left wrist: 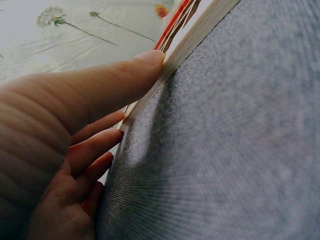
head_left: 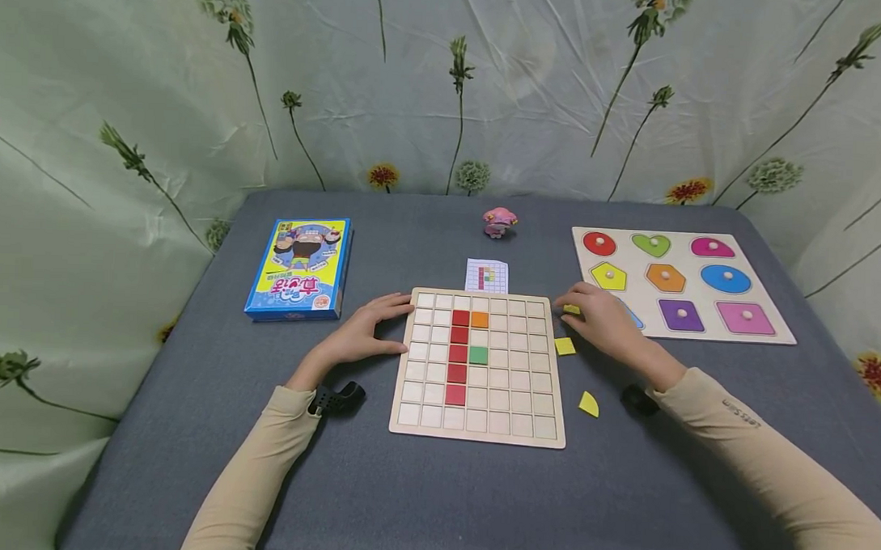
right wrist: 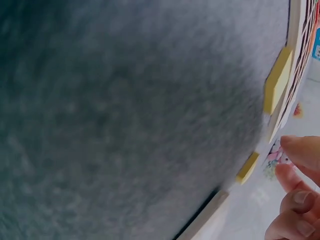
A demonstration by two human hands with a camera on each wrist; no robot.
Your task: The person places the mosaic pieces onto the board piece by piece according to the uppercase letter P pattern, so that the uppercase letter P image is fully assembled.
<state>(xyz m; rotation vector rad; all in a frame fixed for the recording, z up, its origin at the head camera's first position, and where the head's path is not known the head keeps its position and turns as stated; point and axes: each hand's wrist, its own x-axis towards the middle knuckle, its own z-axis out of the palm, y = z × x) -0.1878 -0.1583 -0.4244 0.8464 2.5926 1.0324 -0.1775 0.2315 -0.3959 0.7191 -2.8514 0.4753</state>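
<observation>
A wooden grid board (head_left: 516, 391) lies in the middle of the grey table, with a column of red tiles (head_left: 458, 355), an orange tile (head_left: 479, 319) and a green tile (head_left: 478, 355) set in it. My left hand (head_left: 369, 329) rests against the board's left edge, fingers straight; in the left wrist view its thumb (left wrist: 125, 75) touches the board's rim (left wrist: 195, 35). Right of the board, my right hand (head_left: 599, 317) hovers with loosely curled fingers (right wrist: 297, 190) beside a small yellow tile (head_left: 572, 309) (right wrist: 247, 167), a gap between them. Another yellow tile (head_left: 565, 346) (right wrist: 277, 80) lies nearer.
A yellow quarter-round piece (head_left: 589, 405) lies by the board's right side. A pattern card (head_left: 487, 275) and a pink toy (head_left: 499, 220) sit behind the board. A blue box (head_left: 300, 268) is at the left, a shape puzzle board (head_left: 774, 331) at the right.
</observation>
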